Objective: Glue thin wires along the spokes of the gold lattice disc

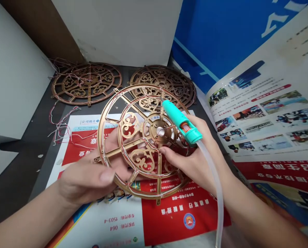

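Note:
A round gold openwork metal frame, with spokes, scroll ornaments and thin red and white wires along its rings, is held tilted above the papers. My left hand grips its left edge, thumb in front and fingers behind. In my right hand rests a teal pen-shaped tool, which looks like a glue pen. Its dark tip points up and left at the upper part of the frame. From its rear a translucent flexible rod or tube curves down. My right thumb touches the frame near its centre; the other right fingers are partly hidden behind.
Two similar round frames, one at left and one at right, lie behind on the dark table. Loose wires trail beside the left one. Printed red and white sheets lie underneath. Brochure pages stand at right; white panels rise behind.

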Available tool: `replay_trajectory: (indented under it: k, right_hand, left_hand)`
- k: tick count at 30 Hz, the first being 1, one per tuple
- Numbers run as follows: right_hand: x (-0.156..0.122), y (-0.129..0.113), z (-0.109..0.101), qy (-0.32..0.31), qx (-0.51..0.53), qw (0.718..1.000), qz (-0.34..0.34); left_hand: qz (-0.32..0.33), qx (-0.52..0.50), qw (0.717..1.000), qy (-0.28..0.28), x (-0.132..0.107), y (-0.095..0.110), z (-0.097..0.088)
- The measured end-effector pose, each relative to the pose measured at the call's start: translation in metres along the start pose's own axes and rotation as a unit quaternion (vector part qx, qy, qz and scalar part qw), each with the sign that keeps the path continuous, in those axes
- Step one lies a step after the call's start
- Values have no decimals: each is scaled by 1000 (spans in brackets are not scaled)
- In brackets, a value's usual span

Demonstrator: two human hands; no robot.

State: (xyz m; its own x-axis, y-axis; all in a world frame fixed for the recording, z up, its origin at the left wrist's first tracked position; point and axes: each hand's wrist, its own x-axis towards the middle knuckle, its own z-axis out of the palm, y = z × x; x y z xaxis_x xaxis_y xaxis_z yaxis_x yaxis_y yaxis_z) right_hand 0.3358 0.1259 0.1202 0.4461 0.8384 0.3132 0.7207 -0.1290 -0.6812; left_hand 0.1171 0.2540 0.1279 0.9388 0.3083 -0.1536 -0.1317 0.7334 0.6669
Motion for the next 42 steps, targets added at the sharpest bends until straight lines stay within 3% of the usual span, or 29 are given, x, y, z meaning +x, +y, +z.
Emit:
replay_trajectory:
  k: [2,7,13,20,42]
  right_hand:
    - [0,-1,2,7,1,1000,-10]
    - [0,-2,4,6,-17,1000,-19]
    - [1,-3,3,-2,-23,1000,9]
    - [-1,0,4,11,-31,999,6]
    - [-4,0,1,20,-27,999,-7]
  left_hand:
    - [-26,5,999,-30,0,-7,1]
    - [-33,56,996,59,3,-15,-2]
    - [4,96,988,117,3,-8,-3]
    - [-4,155,977,144,-10,-4,-15]
    - [-17,81,995,60,1,-13,-7]
